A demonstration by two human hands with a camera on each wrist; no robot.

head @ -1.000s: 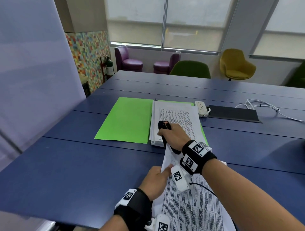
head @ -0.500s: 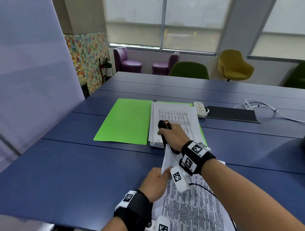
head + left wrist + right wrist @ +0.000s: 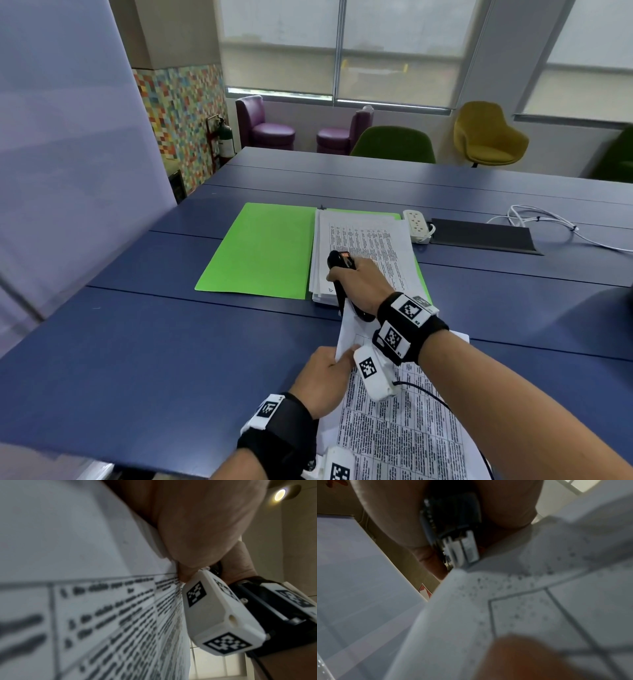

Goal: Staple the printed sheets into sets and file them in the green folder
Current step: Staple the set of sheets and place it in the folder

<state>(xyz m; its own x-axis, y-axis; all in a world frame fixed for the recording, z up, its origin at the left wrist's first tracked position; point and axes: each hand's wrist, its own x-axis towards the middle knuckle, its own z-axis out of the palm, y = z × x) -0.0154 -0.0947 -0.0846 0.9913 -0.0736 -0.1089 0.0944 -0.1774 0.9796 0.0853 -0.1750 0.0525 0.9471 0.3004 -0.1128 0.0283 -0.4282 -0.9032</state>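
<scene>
My right hand (image 3: 356,279) grips a black stapler (image 3: 339,270) whose mouth sits over the top corner of a printed set of sheets (image 3: 400,438). In the right wrist view the stapler (image 3: 453,534) meets that paper corner (image 3: 488,588). My left hand (image 3: 325,380) pinches the left edge of the same sheets near the top; the left wrist view shows my fingers (image 3: 197,527) clamped on the paper (image 3: 85,601). The green folder (image 3: 260,250) lies open on the blue table (image 3: 137,359), with a stack of printed sheets (image 3: 363,246) on its right half.
A white power strip (image 3: 416,224) and a dark cable hatch (image 3: 479,234) lie right of the folder, with white cables (image 3: 548,222) beyond. A pale partition (image 3: 68,137) stands on the left. Green, yellow and purple chairs sit past the table's far edge.
Almost nothing differs: both hands keep the same hold on the stapler and the sheets, with only a slight shift of the head view.
</scene>
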